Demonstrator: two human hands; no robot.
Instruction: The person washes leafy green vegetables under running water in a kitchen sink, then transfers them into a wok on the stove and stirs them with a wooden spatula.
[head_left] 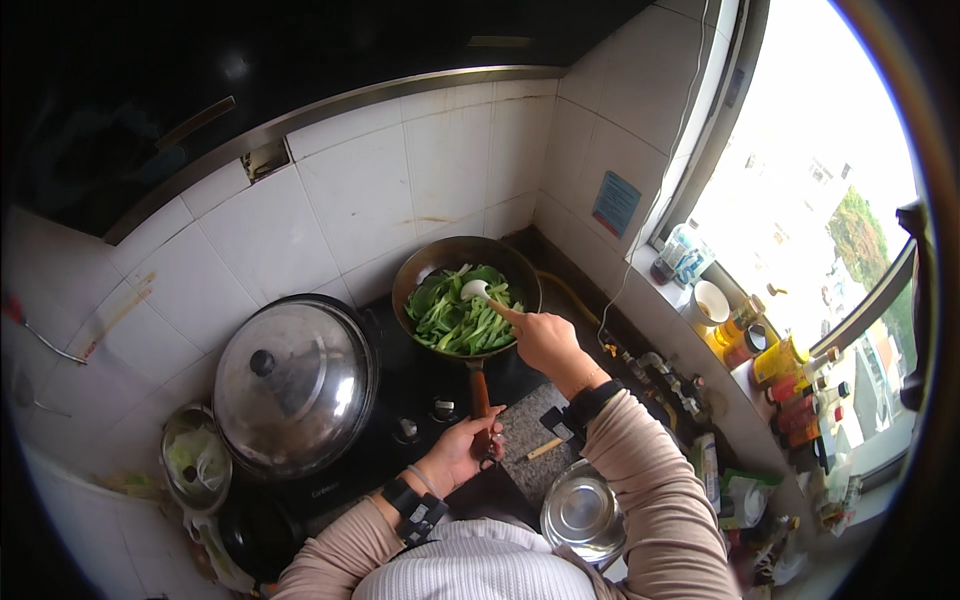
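A round pan full of chopped leafy greens sits on the black stove at the back right. My left hand is closed around the lower end of its reddish-brown handle. Over the greens, my right hand grips a cooking spoon with a white head and a brown handle. The spoon's head is at the greens, near the middle of the pan; whether it touches them I cannot tell. My right fingers partly hide the spoon's handle.
A large pot with a domed metal lid stands left of the pan. Stove knobs are in front. A metal bowl lies beneath my right forearm. Bottles and jars line the windowsill; a hose and valves run below it.
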